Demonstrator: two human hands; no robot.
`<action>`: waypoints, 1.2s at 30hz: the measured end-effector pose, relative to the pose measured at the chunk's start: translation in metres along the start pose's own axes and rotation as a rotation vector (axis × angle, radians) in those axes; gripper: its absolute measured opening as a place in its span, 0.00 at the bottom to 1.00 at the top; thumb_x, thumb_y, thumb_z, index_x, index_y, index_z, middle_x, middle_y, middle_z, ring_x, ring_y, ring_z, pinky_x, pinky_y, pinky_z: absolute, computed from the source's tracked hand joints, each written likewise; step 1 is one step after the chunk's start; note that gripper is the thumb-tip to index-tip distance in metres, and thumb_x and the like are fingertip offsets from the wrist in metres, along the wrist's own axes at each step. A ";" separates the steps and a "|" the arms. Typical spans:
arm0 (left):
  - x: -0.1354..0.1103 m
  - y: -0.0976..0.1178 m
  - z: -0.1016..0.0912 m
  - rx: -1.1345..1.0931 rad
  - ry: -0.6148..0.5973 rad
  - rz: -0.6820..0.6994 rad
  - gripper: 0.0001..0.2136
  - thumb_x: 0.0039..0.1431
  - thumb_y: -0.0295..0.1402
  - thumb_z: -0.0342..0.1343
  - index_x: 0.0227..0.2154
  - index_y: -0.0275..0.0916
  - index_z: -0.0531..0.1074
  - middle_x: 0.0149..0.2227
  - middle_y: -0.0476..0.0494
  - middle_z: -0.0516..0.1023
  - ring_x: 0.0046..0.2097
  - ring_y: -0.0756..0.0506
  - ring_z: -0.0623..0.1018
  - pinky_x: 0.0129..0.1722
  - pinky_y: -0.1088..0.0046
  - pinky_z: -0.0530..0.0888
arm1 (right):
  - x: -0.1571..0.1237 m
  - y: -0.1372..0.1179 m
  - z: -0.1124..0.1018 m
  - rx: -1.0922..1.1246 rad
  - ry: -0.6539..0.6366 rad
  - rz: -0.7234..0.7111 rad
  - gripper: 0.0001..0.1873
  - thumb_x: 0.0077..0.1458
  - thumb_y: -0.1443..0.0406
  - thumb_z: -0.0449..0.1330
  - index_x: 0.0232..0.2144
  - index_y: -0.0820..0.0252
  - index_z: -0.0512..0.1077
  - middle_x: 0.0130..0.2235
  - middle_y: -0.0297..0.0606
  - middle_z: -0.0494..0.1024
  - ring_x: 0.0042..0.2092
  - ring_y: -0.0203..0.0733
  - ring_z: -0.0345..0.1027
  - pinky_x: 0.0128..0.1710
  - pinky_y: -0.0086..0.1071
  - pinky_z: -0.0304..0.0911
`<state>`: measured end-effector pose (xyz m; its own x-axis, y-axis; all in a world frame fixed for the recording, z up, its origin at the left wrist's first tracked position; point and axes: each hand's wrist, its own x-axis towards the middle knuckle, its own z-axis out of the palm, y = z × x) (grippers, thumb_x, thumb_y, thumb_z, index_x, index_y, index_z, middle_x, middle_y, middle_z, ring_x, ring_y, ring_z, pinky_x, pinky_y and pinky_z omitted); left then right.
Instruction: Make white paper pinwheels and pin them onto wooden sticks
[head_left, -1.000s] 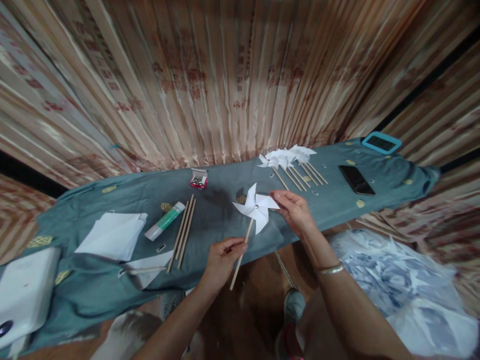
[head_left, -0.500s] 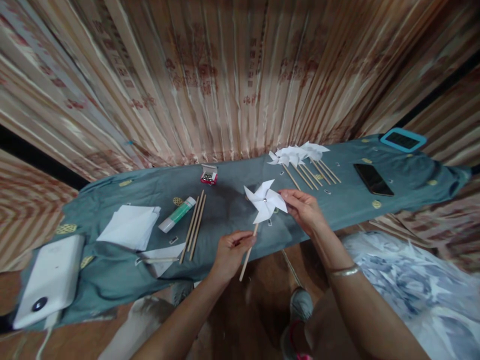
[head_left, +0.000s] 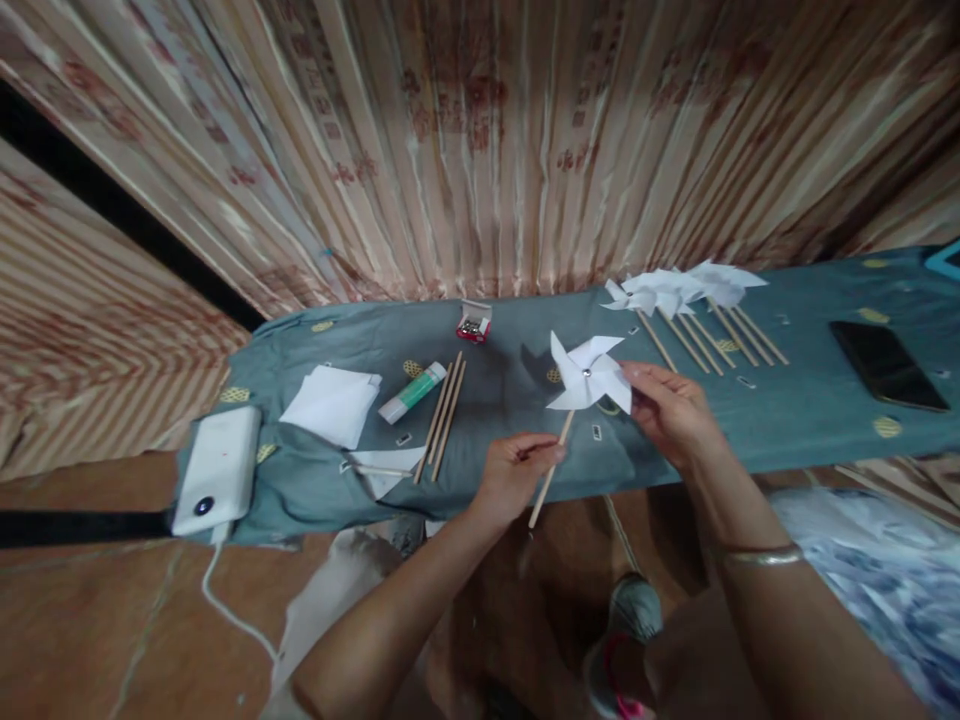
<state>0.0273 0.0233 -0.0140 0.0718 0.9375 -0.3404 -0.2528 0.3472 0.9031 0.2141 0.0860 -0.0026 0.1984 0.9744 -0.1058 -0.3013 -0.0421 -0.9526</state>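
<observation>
Well, the left hand [head_left: 517,472] pinches the stick [head_left: 543,495]. Above it, the right hand [head_left: 675,412] pinches the pinwheel [head_left: 587,374]; gentle pressure avoids creases.

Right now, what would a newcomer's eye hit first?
The white paper pinwheel right of centre, its wooden stick in the left hand, a blade in the right hand. Behind it to the right, overlapping white paper pinwheels lie on the grey-green cloth. Left of both sits a small open red box.
</observation>
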 end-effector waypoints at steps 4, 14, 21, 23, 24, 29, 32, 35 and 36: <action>0.001 0.000 -0.001 -0.016 0.010 0.002 0.08 0.37 0.34 0.67 0.23 0.37 0.81 0.22 0.48 0.76 0.25 0.52 0.68 0.27 0.76 0.65 | -0.001 0.002 0.003 -0.009 0.002 0.009 0.15 0.34 0.57 0.73 0.25 0.58 0.77 0.27 0.34 0.80 0.28 0.36 0.73 0.29 0.27 0.70; 0.001 0.000 -0.003 -0.036 0.022 0.007 0.07 0.36 0.33 0.66 0.22 0.37 0.81 0.20 0.49 0.75 0.24 0.53 0.67 0.26 0.76 0.63 | -0.001 0.003 0.006 0.041 0.020 0.048 0.15 0.37 0.56 0.72 0.27 0.58 0.77 0.27 0.36 0.81 0.29 0.42 0.76 0.31 0.34 0.73; 0.003 0.003 -0.003 -0.032 0.014 0.022 0.12 0.33 0.37 0.69 0.24 0.36 0.81 0.22 0.47 0.76 0.24 0.53 0.68 0.25 0.77 0.63 | -0.002 -0.002 0.013 0.117 -0.021 0.073 0.15 0.34 0.58 0.74 0.23 0.58 0.76 0.25 0.34 0.80 0.28 0.40 0.75 0.31 0.33 0.73; 0.004 0.004 -0.003 -0.040 0.020 0.006 0.13 0.32 0.38 0.70 0.23 0.36 0.81 0.20 0.48 0.76 0.23 0.53 0.67 0.25 0.77 0.63 | -0.003 -0.003 0.014 0.143 -0.021 0.090 0.16 0.31 0.59 0.75 0.23 0.59 0.75 0.24 0.33 0.80 0.26 0.37 0.73 0.30 0.30 0.72; 0.004 0.004 -0.003 -0.042 0.022 -0.001 0.14 0.31 0.38 0.70 0.23 0.36 0.81 0.20 0.48 0.75 0.23 0.54 0.66 0.24 0.77 0.62 | -0.003 -0.004 0.014 0.155 -0.024 0.099 0.16 0.31 0.59 0.75 0.23 0.59 0.75 0.24 0.33 0.80 0.26 0.36 0.73 0.29 0.29 0.72; 0.004 0.005 -0.003 -0.025 0.018 0.019 0.14 0.32 0.39 0.69 0.23 0.36 0.81 0.20 0.49 0.74 0.23 0.54 0.66 0.25 0.77 0.63 | -0.005 -0.006 0.016 0.189 -0.042 0.126 0.15 0.32 0.60 0.75 0.23 0.59 0.75 0.24 0.33 0.79 0.25 0.34 0.72 0.26 0.26 0.70; 0.004 0.006 -0.003 -0.013 0.023 0.025 0.13 0.33 0.39 0.69 0.24 0.37 0.81 0.21 0.49 0.75 0.24 0.53 0.67 0.26 0.77 0.64 | -0.005 -0.007 0.017 0.202 -0.055 0.159 0.17 0.30 0.60 0.76 0.23 0.59 0.75 0.23 0.32 0.79 0.24 0.33 0.71 0.24 0.25 0.69; 0.004 0.007 -0.004 0.012 0.025 0.022 0.13 0.34 0.39 0.69 0.25 0.37 0.81 0.21 0.49 0.75 0.24 0.53 0.67 0.26 0.77 0.64 | -0.005 -0.008 0.018 0.199 -0.081 0.192 0.18 0.29 0.58 0.76 0.23 0.59 0.75 0.22 0.32 0.78 0.23 0.34 0.71 0.24 0.25 0.68; 0.005 0.007 -0.004 0.020 0.026 0.022 0.13 0.34 0.39 0.69 0.25 0.37 0.81 0.21 0.49 0.75 0.24 0.53 0.67 0.26 0.77 0.64 | -0.006 -0.008 0.018 0.198 -0.085 0.195 0.19 0.29 0.58 0.76 0.23 0.59 0.75 0.22 0.32 0.78 0.23 0.34 0.71 0.24 0.25 0.68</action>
<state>0.0215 0.0302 -0.0102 0.0410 0.9440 -0.3273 -0.2345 0.3275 0.9153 0.1985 0.0849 0.0110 0.0422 0.9675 -0.2492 -0.5040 -0.1947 -0.8415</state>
